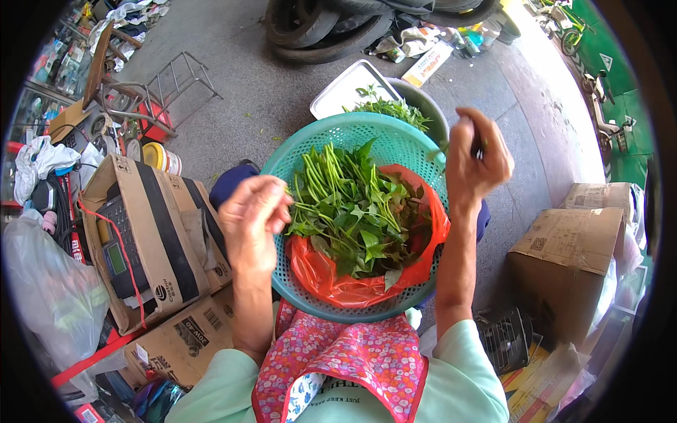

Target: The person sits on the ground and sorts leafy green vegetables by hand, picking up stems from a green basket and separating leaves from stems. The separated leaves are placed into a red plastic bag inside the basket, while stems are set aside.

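A green plastic colander (322, 127) rests on my lap. In it lie leafy green stems (359, 211), partly inside an open red plastic bag (338, 288). My left hand (254, 217) is at the colander's left rim, fingers curled together at the tip of a green stem. Above the right rim is my right hand (478, 153), raised, with its fingers bent and a small bit of green at them, blurred. Beyond the colander, a grey basin (436, 106) holds more picked greens (394, 110), beside a white tray (351, 87).
Old tires (328, 31) lie on the floor ahead. At left are a metal rack (180, 84), a yellow-lidded tub (161, 157) and a cardboard box (158, 232) with a device in it. More cardboard boxes (571, 238) and a black grille (505, 338) stand at right.
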`<state>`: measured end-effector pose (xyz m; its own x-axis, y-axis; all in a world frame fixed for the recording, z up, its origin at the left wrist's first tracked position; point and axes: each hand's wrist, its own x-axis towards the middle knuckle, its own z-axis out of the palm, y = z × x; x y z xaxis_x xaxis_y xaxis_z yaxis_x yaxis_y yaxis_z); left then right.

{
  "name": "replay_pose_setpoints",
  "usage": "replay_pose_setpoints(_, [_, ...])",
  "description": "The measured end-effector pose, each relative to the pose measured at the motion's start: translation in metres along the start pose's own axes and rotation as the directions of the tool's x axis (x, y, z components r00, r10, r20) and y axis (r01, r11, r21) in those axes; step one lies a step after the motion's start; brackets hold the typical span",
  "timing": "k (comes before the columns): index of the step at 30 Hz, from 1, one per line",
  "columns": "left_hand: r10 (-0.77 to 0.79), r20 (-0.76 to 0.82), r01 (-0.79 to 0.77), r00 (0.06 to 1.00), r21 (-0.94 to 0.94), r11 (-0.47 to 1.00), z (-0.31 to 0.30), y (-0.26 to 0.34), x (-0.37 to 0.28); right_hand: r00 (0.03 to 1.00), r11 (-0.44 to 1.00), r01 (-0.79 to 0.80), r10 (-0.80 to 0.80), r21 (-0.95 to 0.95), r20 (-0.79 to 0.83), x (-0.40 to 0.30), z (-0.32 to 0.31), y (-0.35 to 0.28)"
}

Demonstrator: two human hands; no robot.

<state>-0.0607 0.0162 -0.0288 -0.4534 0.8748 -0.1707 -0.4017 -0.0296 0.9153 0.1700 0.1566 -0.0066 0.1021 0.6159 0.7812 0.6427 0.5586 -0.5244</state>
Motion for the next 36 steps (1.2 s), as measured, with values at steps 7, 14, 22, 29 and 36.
replay_pose_setpoints(7, [0.253,-0.137,-0.176,0.958,0.419,0.891,-0.045,-0.011,0.082,0.865,0.963,0.040,0.101,-0.268,0.491,0.024,0.067,0.076])
replay_pose_setpoints(14, [0.403,0.011,-0.337,0.915,0.570,0.749,-0.007,-0.006,0.056,0.730,0.984,0.008,0.115,-0.177,0.674,0.012,0.059,0.094])
replay_pose_setpoints(22, [0.185,0.888,-0.874,0.421,0.342,0.345,0.080,-0.064,0.007,0.713,0.956,-0.292,0.222,-0.006,0.665,0.007,-0.012,0.035])
replay_pose_setpoints(29, [0.005,0.931,-0.904,0.364,0.352,0.243,0.071,-0.060,0.012,0.733,0.899,-0.426,0.281,0.096,0.619,-0.026,-0.052,0.017])
replay_pose_setpoints(36, [-0.091,0.932,-0.901,0.351,0.363,0.239,0.061,-0.067,0.015,0.665,0.841,-0.528,0.322,0.119,0.674,-0.043,-0.058,0.001])
